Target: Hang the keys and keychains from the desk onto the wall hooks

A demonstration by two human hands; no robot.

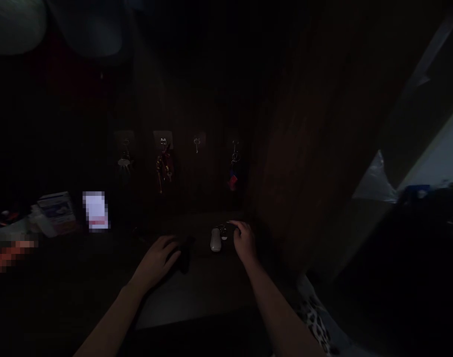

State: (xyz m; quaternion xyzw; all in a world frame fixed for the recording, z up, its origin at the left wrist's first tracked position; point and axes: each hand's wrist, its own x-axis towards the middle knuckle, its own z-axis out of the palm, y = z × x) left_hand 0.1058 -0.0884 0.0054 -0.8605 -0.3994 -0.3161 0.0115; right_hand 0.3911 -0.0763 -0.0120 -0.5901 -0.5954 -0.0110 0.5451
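On the dark wooden surface (196,292) lies a pale, rounded oblong fob (216,240). A small bunch of metal keys or rings (223,232) is beside its upper right; the dimness hides their exact shape. Just right of them is my right hand (244,242), its index finger stretched out toward the keys with nothing visible in it. I cannot tell whether that fingertip touches them. My left hand (160,259) rests low over the surface to the left of the fob, fingers and thumb apart, holding nothing. A dark shadowed patch lies beside its thumb.
Along the back panel, several hooks hold key bunches (124,162), keys with a dark red tag (165,166) and a key ring with a red piece (232,179). Boxes (57,208) stand at left. A wooden side panel (296,163) rises at right. Light is very dim.
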